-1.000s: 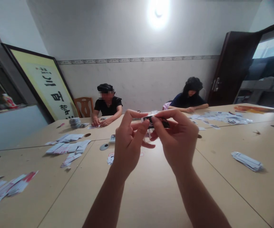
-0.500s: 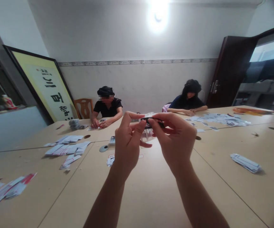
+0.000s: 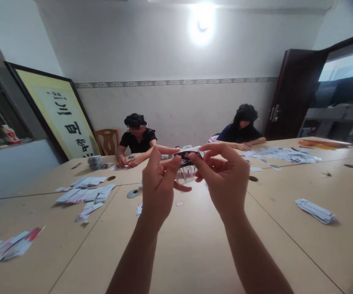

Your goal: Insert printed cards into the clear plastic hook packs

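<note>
Raised over the table, a small clear plastic package [image 3: 186,174] with a black printed card along its upper part is held between both hands. My left hand [image 3: 161,183] pinches its left end, thumb on the near face and fingers behind. At the right end, my right hand [image 3: 227,179] grips it the same way, the thumb pressing on the black card. The fingertips behind the package are partly hidden. Below it, a small red-outlined label [image 3: 179,203] lies on the table [image 3: 191,249]. Some small cards [image 3: 139,209] are partly covered by my left hand.
Paper strips [image 3: 86,192] lie in piles on the left, with more [image 3: 14,247] at the near left. A strip bundle [image 3: 314,210] rests on the right. Two people [image 3: 138,136] sit across the table, by a stack [image 3: 94,162] and scattered papers [image 3: 282,154].
Both hands have shifted slightly left with the package. It now faces me more, showing more of the black card and clear plastic. The red-outlined label is now more fully visible.
</note>
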Tool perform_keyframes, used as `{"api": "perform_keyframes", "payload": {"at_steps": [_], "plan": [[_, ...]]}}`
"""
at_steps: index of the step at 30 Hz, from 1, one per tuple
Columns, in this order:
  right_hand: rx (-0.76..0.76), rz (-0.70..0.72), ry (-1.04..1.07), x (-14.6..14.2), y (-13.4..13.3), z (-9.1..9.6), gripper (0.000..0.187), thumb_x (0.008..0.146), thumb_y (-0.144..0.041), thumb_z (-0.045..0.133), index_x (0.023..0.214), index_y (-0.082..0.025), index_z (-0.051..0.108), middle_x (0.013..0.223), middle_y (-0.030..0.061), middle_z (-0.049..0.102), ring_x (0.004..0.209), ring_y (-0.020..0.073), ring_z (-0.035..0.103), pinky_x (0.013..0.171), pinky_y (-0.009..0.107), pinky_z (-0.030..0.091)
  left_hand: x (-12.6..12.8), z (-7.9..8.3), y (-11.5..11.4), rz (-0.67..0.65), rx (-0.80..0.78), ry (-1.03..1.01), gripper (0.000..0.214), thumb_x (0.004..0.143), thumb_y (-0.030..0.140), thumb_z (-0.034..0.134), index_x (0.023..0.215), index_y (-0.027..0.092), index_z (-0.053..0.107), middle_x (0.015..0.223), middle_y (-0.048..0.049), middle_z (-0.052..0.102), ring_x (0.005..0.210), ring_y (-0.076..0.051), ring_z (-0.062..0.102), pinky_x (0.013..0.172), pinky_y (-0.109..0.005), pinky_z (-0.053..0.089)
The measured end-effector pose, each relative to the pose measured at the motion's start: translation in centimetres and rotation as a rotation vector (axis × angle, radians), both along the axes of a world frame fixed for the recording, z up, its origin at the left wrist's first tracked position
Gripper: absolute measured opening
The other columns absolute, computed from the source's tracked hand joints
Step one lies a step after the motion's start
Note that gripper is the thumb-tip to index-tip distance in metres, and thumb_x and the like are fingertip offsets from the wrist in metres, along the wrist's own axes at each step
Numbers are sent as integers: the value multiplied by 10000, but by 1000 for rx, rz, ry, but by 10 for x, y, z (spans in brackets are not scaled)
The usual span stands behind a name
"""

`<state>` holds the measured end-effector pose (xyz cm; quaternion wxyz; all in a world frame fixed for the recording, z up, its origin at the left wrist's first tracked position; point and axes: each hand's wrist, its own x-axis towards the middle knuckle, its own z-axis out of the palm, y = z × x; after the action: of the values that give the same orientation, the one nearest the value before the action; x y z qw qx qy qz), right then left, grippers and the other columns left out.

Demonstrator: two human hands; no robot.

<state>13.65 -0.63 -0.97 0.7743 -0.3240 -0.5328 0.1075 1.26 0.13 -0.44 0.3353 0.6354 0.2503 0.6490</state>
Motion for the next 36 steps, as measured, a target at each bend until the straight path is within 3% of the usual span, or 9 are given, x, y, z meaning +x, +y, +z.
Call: {"api": "perform_keyframes", "payload": {"at_steps": [6, 11, 16, 22, 26, 31, 36], "plan": [[-45, 183, 50, 7, -5, 6, 205, 743, -262, 851, 747, -199, 656, 615, -61, 629, 474, 116, 669, 427, 208, 555, -5, 2, 1, -28, -17, -9, 328, 877, 458, 743, 1015, 211, 577, 684, 31, 668, 547, -173, 707, 387, -248, 610], [-6, 328, 65, 15, -7, 9, 148, 784, -219, 812, 719, -188, 683, 597, -59, 646, 467, 117, 683, 458, 214, 588, -6, 5, -5, -21, -26, -2, 322, 876, 456, 747, 1005, 214, 579, 794, 2, 724, 576, -158, 702, 388, -249, 614], [-41, 208, 68, 18, -11, 10, 156, 783, -236, 822, 705, -186, 697, 641, -53, 648, 384, 48, 556, 361, 182, 459, -7, 7, -16, 6, -34, -5, 327, 863, 452, 758, 994, 206, 587, 709, 17, 683, 544, -157, 683, 391, -248, 614], [7, 246, 53, 18, -13, 8, 158, 800, -246, 809, 712, -192, 690, 765, -44, 618, 399, 21, 494, 342, 190, 350, -5, 10, -31, 12, -43, -40, 253, 872, 400, 751, 962, 237, 579, 757, 16, 719, 537, -150, 664, 363, -255, 603], [22, 179, 59, 15, -18, 8, 143, 814, -219, 786, 726, -195, 676, 851, -18, 675, 422, 24, 485, 364, 210, 319, -3, 12, -37, 7, -28, -38, 214, 890, 387, 728, 962, 240, 590, 839, -12, 749, 574, -155, 684, 368, -241, 598], [-8, 151, 68, 12, -21, 8, 146, 821, -222, 778, 733, -196, 665, 787, -14, 684, 429, 40, 473, 372, 220, 310, -3, 11, -37, -2, -23, -24, 186, 895, 381, 723, 961, 258, 599, 915, -9, 774, 618, -172, 717, 378, -254, 608], [14, 151, 83, 10, -17, 6, 157, 825, -212, 767, 732, -193, 642, 813, -11, 685, 439, 33, 454, 366, 204, 294, -5, 9, -32, -32, -2, -3, 200, 905, 393, 720, 972, 256, 591, 875, -11, 777, 663, -194, 743, 390, -252, 617]]}}
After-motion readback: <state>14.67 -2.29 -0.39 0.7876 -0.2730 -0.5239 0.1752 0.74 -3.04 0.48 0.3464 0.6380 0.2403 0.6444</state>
